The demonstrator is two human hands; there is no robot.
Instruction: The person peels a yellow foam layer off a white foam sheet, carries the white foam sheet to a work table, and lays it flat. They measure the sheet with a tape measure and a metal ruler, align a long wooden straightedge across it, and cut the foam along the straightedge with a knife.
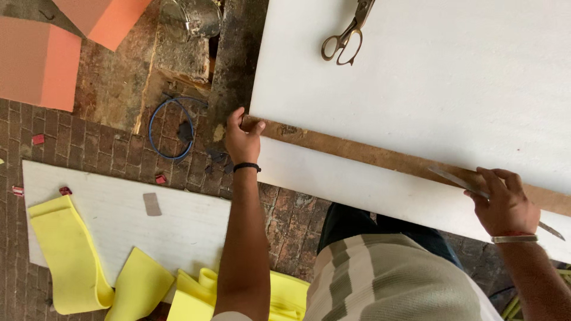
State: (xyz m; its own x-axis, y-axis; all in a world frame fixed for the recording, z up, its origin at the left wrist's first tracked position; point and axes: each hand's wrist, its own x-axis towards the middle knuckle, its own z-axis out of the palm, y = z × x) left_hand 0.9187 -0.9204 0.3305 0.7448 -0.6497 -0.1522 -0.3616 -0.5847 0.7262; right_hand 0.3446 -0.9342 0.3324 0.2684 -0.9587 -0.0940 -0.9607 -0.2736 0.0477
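Observation:
A large white sheet [428, 77] lies flat, with a long brown wooden strip [369, 156] laid across it as a straightedge. My left hand [241, 139] presses down on the strip's left end at the sheet's edge. My right hand [504, 202] holds a thin metal blade [458, 180] against the strip near its right end; the blade's tip pokes out past the wrist. Metal scissors [348, 35] rest on the sheet at the top, away from both hands.
On the brick floor at left lie a second white sheet [131, 220], yellow foam strips [71, 255], orange foam blocks [41, 59], a blue wire loop [172, 128] and small red scraps. A metal pot [190, 18] stands at the top.

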